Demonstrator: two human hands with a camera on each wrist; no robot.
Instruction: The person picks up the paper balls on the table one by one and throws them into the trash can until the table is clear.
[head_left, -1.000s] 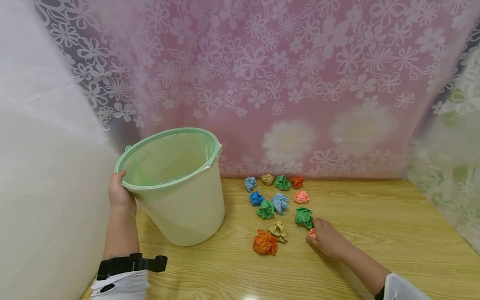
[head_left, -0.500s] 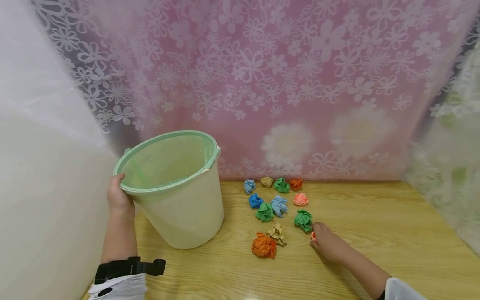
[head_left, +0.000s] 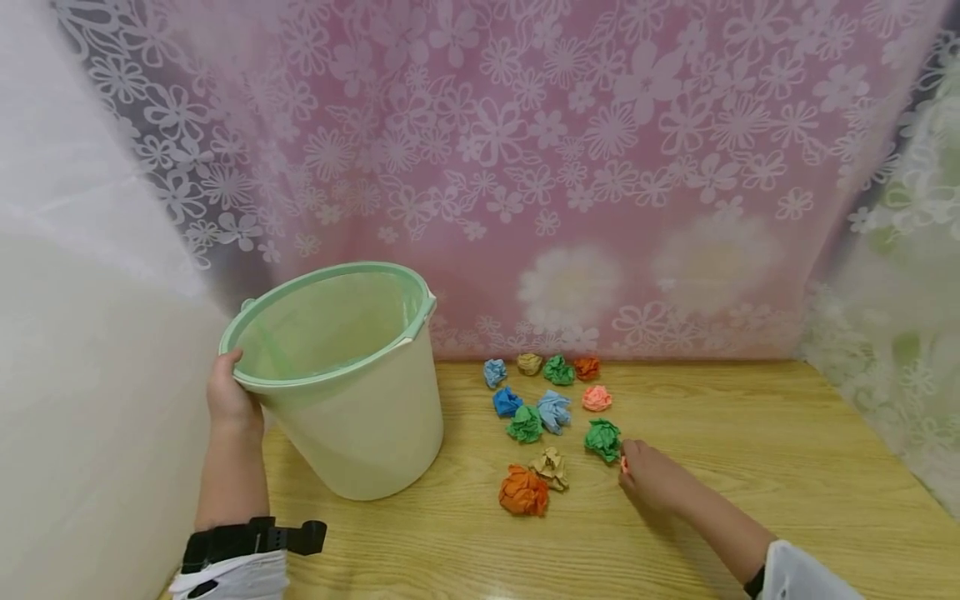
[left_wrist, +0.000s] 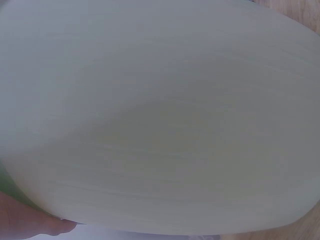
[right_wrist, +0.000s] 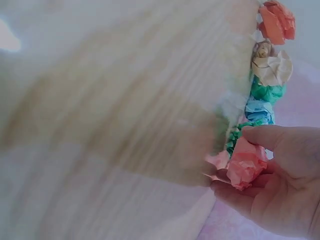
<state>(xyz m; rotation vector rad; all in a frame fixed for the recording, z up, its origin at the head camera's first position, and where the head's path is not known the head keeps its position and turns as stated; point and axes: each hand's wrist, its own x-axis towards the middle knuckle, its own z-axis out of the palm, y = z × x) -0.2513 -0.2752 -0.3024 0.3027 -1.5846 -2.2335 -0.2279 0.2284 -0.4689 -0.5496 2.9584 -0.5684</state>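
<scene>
Twelve crumpled paper balls (head_left: 554, 411) showed: eleven on the table (head_left: 750, 442), one in hand. Right hand (head_left: 654, 477) pinched the held pink ball (right_wrist: 245, 165) between thumb and fingers, low, just beside the near green ball (head_left: 603, 440). Couldn't tell whether the held pink ball touched wood. Left hand (head_left: 234, 400) held the bucket (head_left: 367, 433) at its left side, thumb hooked over the green rim (head_left: 360, 268); its other fingers were mostly hidden, so couldn't tell if spread or together. Bucket sat at table left, mouth up, well apart from the right hand.

Rest of the layout: front orange ball (head_left: 523, 491) against front tan ball (head_left: 551, 469). Middle green ball (head_left: 525, 424), middle light-blue ball (head_left: 554, 412) and dark-blue ball (head_left: 507, 402) were bunched; loose pink ball (head_left: 597, 398) lay right of them. Back row near the pink curtain (head_left: 675, 192), left to right: light blue, tan, green, red-orange. Black strap (head_left: 228, 542) on the left wrist.
</scene>
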